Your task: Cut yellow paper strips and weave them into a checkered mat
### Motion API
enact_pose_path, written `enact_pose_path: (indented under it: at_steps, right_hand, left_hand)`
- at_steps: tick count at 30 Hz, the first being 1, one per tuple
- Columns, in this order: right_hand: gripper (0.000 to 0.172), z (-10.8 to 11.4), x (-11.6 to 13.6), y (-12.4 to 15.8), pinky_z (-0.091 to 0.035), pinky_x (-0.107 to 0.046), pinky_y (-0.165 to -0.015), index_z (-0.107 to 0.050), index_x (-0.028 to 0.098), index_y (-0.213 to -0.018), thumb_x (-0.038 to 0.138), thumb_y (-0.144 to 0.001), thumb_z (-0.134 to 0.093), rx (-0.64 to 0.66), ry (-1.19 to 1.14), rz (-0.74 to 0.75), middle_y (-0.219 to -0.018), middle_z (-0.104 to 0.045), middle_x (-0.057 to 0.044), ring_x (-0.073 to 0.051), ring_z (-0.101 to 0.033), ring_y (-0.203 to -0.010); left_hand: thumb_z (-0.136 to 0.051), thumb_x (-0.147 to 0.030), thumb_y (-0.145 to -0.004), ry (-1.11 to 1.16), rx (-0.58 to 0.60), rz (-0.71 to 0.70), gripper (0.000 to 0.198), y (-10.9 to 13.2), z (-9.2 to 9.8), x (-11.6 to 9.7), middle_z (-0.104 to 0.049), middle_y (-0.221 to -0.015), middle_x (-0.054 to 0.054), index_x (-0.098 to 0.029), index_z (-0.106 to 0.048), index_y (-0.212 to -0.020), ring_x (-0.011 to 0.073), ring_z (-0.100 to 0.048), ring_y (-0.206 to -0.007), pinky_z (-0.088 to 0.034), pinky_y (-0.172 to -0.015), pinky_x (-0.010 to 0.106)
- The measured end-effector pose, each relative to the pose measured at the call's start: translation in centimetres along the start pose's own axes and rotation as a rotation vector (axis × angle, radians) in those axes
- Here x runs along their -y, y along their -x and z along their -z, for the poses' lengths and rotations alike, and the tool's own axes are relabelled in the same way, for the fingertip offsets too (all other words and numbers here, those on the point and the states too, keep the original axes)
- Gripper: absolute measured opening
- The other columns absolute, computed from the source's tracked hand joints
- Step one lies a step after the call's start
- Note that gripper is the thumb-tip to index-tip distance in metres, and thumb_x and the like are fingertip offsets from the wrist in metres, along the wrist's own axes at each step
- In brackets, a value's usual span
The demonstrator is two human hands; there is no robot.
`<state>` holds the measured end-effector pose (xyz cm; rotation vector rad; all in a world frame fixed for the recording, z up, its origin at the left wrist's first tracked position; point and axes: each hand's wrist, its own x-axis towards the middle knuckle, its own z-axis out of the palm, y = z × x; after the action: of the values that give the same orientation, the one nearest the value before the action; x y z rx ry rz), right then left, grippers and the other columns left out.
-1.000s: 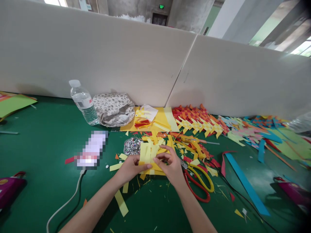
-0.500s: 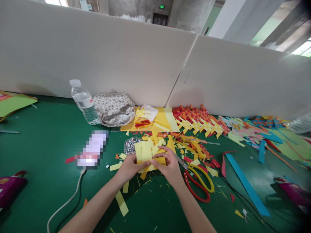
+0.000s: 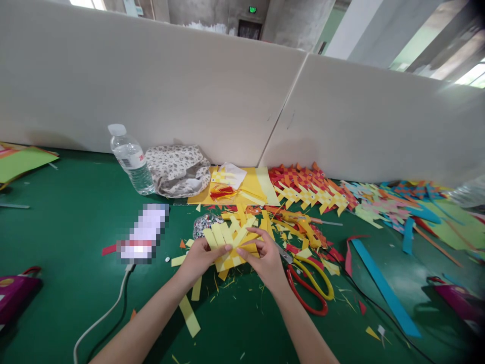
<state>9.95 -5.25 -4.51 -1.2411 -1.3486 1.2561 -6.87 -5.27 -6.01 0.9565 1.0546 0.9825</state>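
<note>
My left hand and my right hand both pinch a woven piece of yellow paper strips just above the green table. The left thumb presses on the pale yellow strips, which fan up and to the left. My right fingers hold the darker yellow strips at the piece's right side. Loose yellow strips and scraps lie under and around my hands. Scissors with red and yellow handles rest just right of my right hand.
A water bottle and a patterned cloth stand at the back by the partition wall. Several finished woven paper pieces lie back right. A blue strip, a white cable and a blurred device lie nearby.
The woven yellow piece has turned counter-clockwise between my fingers, so its pale strips now fan up-left instead of standing upright. Both hands stayed in much the same place.
</note>
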Motion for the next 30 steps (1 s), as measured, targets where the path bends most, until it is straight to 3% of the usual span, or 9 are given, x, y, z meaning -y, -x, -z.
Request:
enact_pose_path:
  at_steps: [9,15,21,30]
  right_hand:
    - [0.048,0.0,0.0,0.0,-0.048,-0.029,-0.059,-0.048,0.020,-0.106,0.030,-0.064,-0.070,-0.030,0.020,0.011,-0.068,-0.065,0.000,-0.019,-0.062,-0.064]
    - [0.043,0.9,0.6,-0.6,-0.049,-0.034,-0.076,-0.048,0.020,-0.102,0.031,-0.066,-0.069,-0.324,-0.116,0.045,-0.087,-0.065,-0.005,-0.019,-0.062,-0.083]
    - [0.059,-0.4,0.5,-0.3,-0.054,-0.037,-0.066,-0.044,0.020,-0.108,0.033,-0.058,-0.074,-0.062,-0.154,-0.085,-0.081,-0.068,-0.005,-0.022,-0.065,-0.073]
    - [0.052,-0.4,0.4,0.0,-0.053,-0.032,-0.065,-0.046,0.021,-0.105,0.027,-0.061,-0.073,-0.091,-0.156,-0.034,-0.080,-0.069,-0.004,-0.020,-0.065,-0.073]
  left_hand:
    - [-0.072,-0.030,-0.061,-0.005,0.043,-0.009,0.037,0.4,-0.3,-0.4,-0.068,-0.099,0.008,-0.016,-0.066,-0.095,0.0236,-0.063,-0.087,-0.049,-0.074,0.030]
    - [-0.072,-0.033,-0.059,0.059,-0.086,0.005,0.036,0.2,-0.1,-0.4,-0.069,-0.096,0.010,-0.013,-0.067,-0.089,0.0254,-0.064,-0.084,-0.051,-0.073,0.033]
    - [-0.073,-0.033,-0.058,0.086,-0.177,-0.020,0.035,0.1,-0.1,-0.4,-0.069,-0.095,0.010,-0.013,-0.067,-0.087,0.0261,-0.064,-0.086,-0.051,-0.076,0.035]
    - [-0.072,-0.028,-0.061,0.131,-0.152,-0.057,0.040,0.1,-0.2,-0.1,-0.066,-0.103,0.010,-0.014,-0.063,-0.097,0.0261,-0.062,-0.092,-0.049,-0.081,0.036]
